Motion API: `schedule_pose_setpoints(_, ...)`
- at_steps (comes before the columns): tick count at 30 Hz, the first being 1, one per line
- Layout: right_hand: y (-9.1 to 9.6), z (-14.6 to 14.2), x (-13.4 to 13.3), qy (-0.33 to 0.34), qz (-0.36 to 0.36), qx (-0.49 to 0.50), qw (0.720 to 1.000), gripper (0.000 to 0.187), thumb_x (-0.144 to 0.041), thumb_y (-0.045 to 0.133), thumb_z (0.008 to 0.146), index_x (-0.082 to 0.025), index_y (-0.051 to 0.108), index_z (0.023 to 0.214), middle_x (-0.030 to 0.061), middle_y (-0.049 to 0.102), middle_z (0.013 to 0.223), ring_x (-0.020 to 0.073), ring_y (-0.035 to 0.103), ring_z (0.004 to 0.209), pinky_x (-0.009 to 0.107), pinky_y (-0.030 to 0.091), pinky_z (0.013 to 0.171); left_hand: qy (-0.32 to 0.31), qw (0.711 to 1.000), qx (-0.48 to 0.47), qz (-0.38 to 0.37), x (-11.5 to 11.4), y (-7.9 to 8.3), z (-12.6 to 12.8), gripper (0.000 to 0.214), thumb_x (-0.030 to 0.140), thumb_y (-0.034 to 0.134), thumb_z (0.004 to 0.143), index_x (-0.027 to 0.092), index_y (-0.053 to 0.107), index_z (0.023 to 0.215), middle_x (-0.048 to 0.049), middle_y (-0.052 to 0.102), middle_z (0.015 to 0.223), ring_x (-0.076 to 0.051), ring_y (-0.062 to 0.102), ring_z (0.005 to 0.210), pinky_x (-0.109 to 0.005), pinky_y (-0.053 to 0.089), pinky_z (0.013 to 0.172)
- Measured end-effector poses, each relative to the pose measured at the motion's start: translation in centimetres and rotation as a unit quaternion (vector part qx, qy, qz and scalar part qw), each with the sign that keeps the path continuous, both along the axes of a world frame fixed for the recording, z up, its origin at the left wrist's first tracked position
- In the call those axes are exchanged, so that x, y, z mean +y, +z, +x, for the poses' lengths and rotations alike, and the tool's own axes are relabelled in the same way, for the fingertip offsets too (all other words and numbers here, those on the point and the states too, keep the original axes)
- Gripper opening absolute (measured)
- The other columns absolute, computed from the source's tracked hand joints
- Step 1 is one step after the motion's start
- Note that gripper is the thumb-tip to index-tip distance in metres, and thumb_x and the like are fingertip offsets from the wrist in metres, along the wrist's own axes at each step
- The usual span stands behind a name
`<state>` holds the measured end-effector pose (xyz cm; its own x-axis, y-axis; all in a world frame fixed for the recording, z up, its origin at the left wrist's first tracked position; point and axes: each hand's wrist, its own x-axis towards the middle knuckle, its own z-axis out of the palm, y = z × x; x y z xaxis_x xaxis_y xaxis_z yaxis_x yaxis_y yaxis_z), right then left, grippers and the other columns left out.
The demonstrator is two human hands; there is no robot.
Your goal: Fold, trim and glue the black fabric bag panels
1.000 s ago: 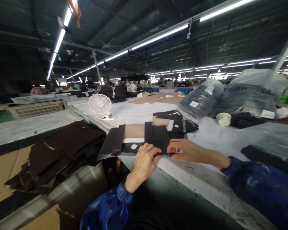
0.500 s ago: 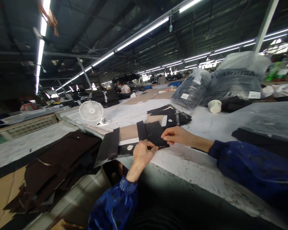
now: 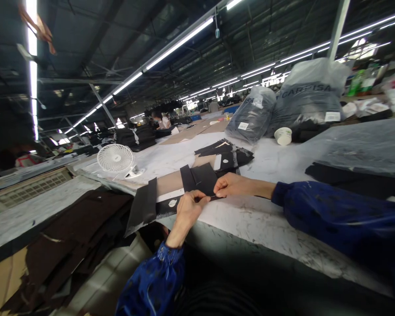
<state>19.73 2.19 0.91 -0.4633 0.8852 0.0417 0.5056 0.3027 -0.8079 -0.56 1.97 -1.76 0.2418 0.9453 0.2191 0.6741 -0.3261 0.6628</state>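
I have the black-and-beige panel (image 3: 171, 183) in the middle of the frame, lying aslant along the near edge of the white counter (image 3: 253, 217), its left end jutting past that edge. My left fingers (image 3: 202, 202) are drawn together, thumb to forefinger, on the near rim; my right fingers (image 3: 221, 185) are bunched just beside them at the right-hand corner, thumb and fingertips nearly meeting. Both seem to be pinching the rim, though I can't tell how much of it sits inside either grip.

To work this edge well, I'd say light fingertips suit it better than a hard squeeze: the left anchoring, the right smoothing in small, even pinches, so the rim doesn't ripple. Keeping the two pinches close together should leave less slack between them. I'd avoid tugging toward me, since the overhanging end could drag the whole piece off line, and I'd watch that the two dark bands (image 3: 187, 177) across it stay flat.

The fanned black pieces (image 3: 228, 158) lie just behind the panel, so my right knuckles want care not to nudge them. The brown pile (image 3: 75, 232) at lower left looks near enough to snag that loose end.
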Motion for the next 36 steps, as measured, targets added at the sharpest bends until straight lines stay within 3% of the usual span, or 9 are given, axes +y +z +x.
schedule_pose_setpoints(7, 0.1, 0.3, 0.0, 0.008, -0.040, 0.028, 0.999, 0.016, -0.020, 0.058, 0.070, -0.010, 0.067, 0.078, -0.0041, 0.056, 0.058, 0.0082, 0.045, 0.056, 0.020, 0.034, 0.053, -0.009, 0.996, -0.083, -0.008, 0.1, -0.2, -0.4, 0.029, 0.039, 0.067, 0.073, 0.021, 0.067, 0.095, 0.0020, 0.066, 0.069, -0.011, 0.053, 0.058, -0.021, 0.037, 0.054)
schedule_pose_setpoints(13, 0.2, 0.3, 0.0, 0.008, -0.051, 0.021, 0.998, 0.011, -0.017, 0.061, 0.074, -0.010, 0.066, 0.080, -0.0033, 0.057, 0.061, 0.0079, 0.046, 0.057, 0.020, 0.035, 0.054, 0.005, 1.000, -0.016, -0.005, 0.3, -0.3, 0.4, 0.020, 0.039, 0.065, 0.072, 0.020, 0.068, 0.068, 0.0020, 0.061, 0.063, -0.012, 0.053, 0.061, -0.022, 0.037, 0.054)
schedule_pose_setpoints(16, 0.2, 0.2, 0.0, 0.008, -0.053, 0.004, 0.999, 0.007, -0.018, 0.063, 0.080, -0.011, 0.063, 0.082, -0.0037, 0.056, 0.065, 0.0076, 0.049, 0.057, 0.021, 0.039, 0.054, 0.019, 1.000, -0.008, -0.013, 0.4, -0.3, 0.6, 0.019, 0.038, 0.065, 0.071, 0.020, 0.068, 0.066, 0.0019, 0.059, 0.060, -0.013, 0.053, 0.060, -0.022, 0.036, 0.053)
schedule_pose_setpoints(22, -0.7, 0.2, 0.9, 0.006, -0.057, -0.043, 0.997, 0.020, -0.032, 0.058, 0.091, -0.012, 0.062, 0.092, -0.0004, 0.062, 0.081, 0.0102, 0.058, 0.066, 0.025, 0.051, 0.060, 0.019, 0.999, 0.012, -0.026, 0.6, 0.0, 0.7, 0.015, 0.035, 0.066, 0.069, 0.021, 0.069, 0.065, 0.0009, 0.061, 0.061, -0.014, 0.054, 0.061, -0.022, 0.035, 0.052)
schedule_pose_setpoints(32, -0.5, 0.0, 0.8, -0.008, -0.046, -0.064, 0.997, 0.019, -0.031, 0.059, 0.090, -0.012, 0.062, 0.092, -0.0002, 0.062, 0.082, 0.0108, 0.059, 0.067, 0.026, 0.051, 0.061, 0.017, 0.999, 0.039, -0.024, 0.4, 0.5, 1.0, 0.014, 0.032, 0.063, 0.070, 0.021, 0.070, 0.067, 0.0000, 0.064, 0.066, -0.016, 0.054, 0.064, -0.025, 0.035, 0.057)
schedule_pose_setpoints(36, 0.0, -0.3, 0.3, -0.017, -0.039, -0.055, 0.998, 0.009, -0.016, 0.062, 0.079, -0.011, 0.065, 0.086, -0.0002, 0.064, 0.072, 0.0096, 0.054, 0.061, 0.021, 0.043, 0.056, 0.013, 0.999, 0.044, -0.022, 0.4, 0.5, 1.0, 0.013, 0.031, 0.063, 0.071, 0.021, 0.069, 0.066, 0.0002, 0.064, 0.067, -0.015, 0.055, 0.065, -0.025, 0.036, 0.057)
